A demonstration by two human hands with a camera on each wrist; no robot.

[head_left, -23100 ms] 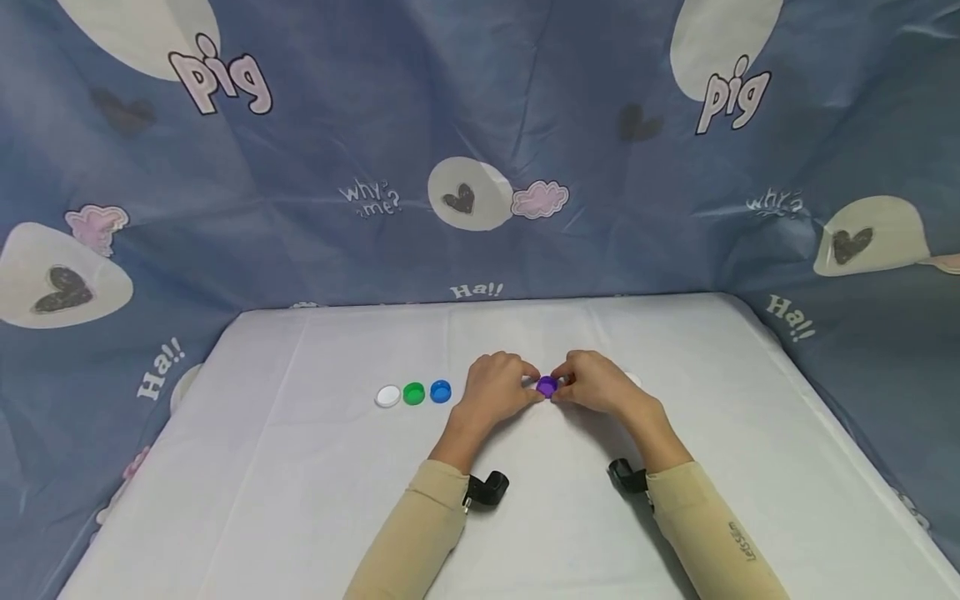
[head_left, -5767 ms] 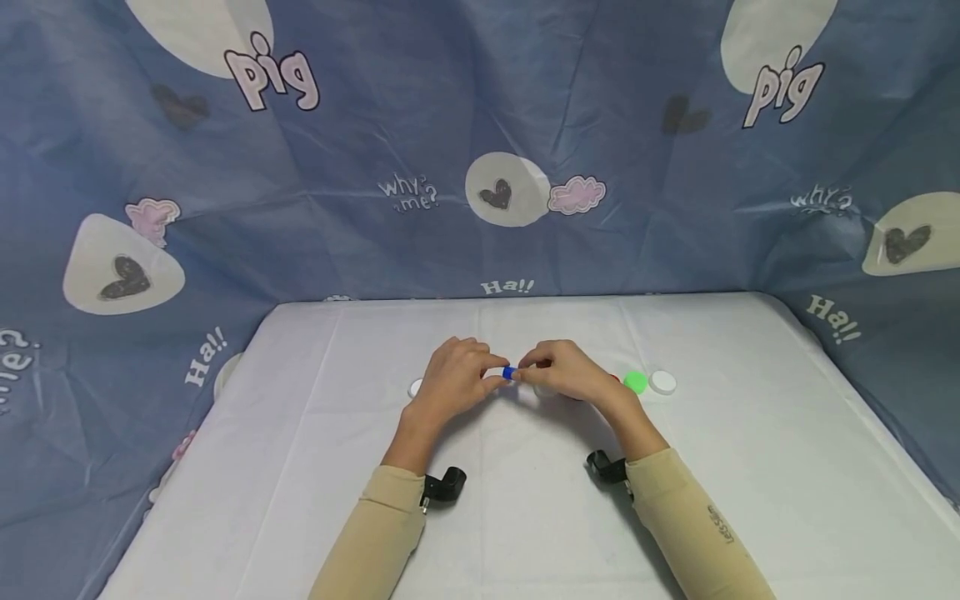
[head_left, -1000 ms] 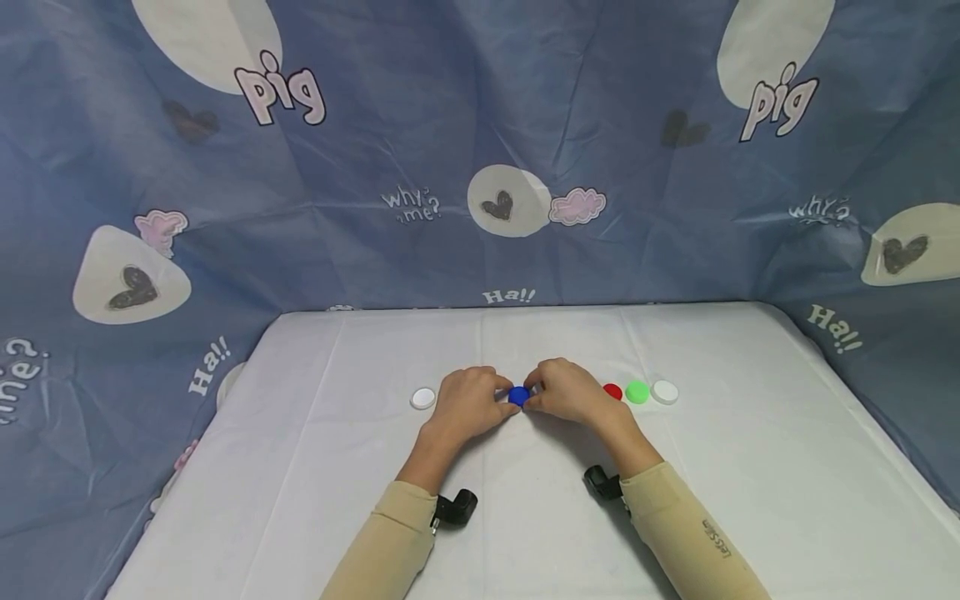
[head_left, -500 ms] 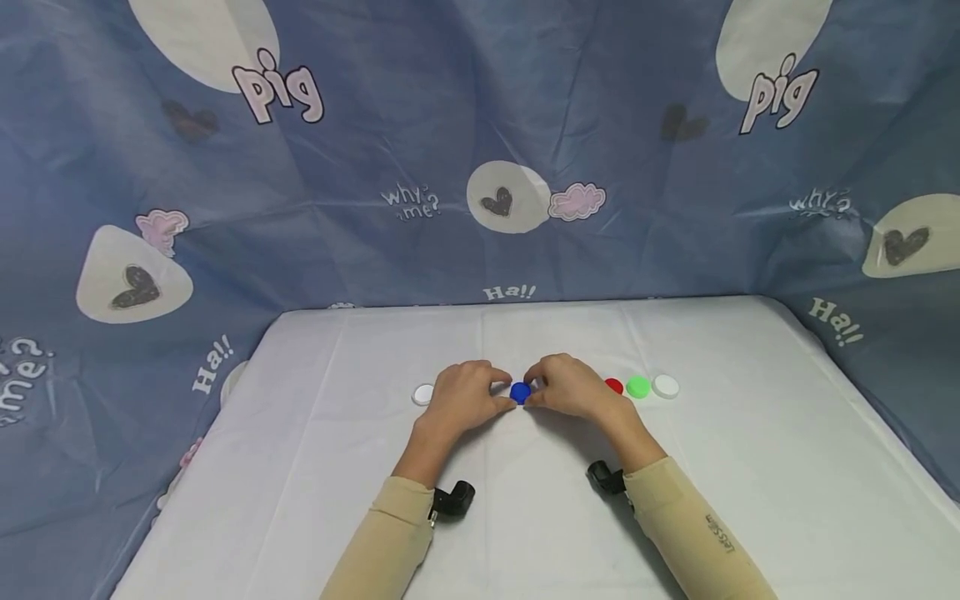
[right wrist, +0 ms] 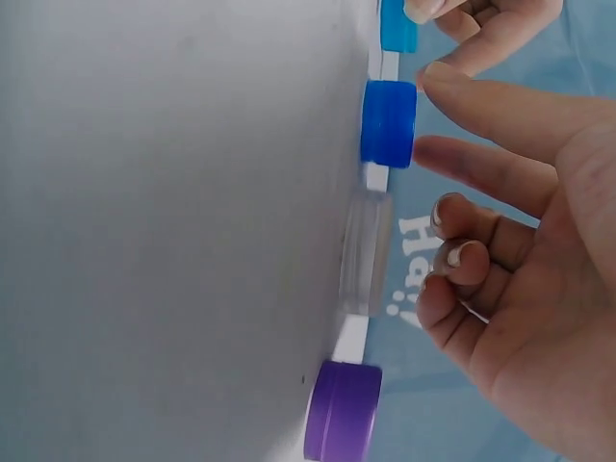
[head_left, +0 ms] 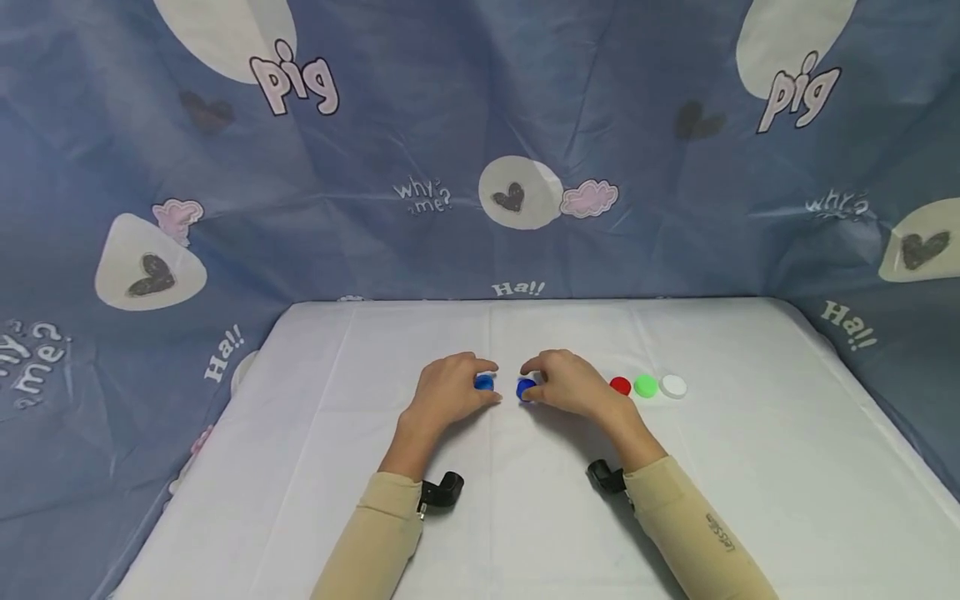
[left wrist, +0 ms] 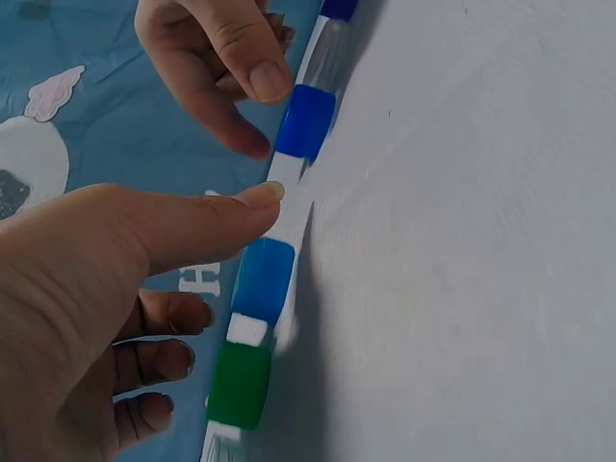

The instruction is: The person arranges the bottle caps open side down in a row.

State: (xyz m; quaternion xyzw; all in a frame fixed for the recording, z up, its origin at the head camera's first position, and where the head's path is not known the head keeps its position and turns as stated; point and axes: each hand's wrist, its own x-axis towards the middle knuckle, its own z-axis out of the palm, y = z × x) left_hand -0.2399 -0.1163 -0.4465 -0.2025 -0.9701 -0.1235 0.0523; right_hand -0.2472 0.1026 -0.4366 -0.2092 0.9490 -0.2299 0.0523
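A dark blue bottle cap (head_left: pixel 526 390) stands on the white-covered table between my hands. My right hand (head_left: pixel 573 385) is at this cap, thumb and index finger spread around its near and far sides. Whether the thumb touches it I cannot tell. Left of it, my left hand (head_left: pixel 448 392) has thumb and index finger parted, with a lighter blue cap (head_left: pixel 484 382) in the gap behind them. In the left wrist view a green cap (left wrist: pixel 239 385) follows in the same row. The right wrist view has a clear cap-like piece (right wrist: pixel 366 255) and a purple cap (right wrist: pixel 342 414).
Right of my right hand lie a red cap (head_left: pixel 620 386), a light green cap (head_left: pixel 646 386) and a white disc (head_left: pixel 673 386). Behind the white tabletop (head_left: pixel 540 517) hangs a blue printed cloth (head_left: pixel 420 250). My hands cover part of the row.
Earlier both hands held a purple cap, later the dark blue one, first raised, then at the table. Now the left hand has drawn left from it, uncovering the lighter blue cap.
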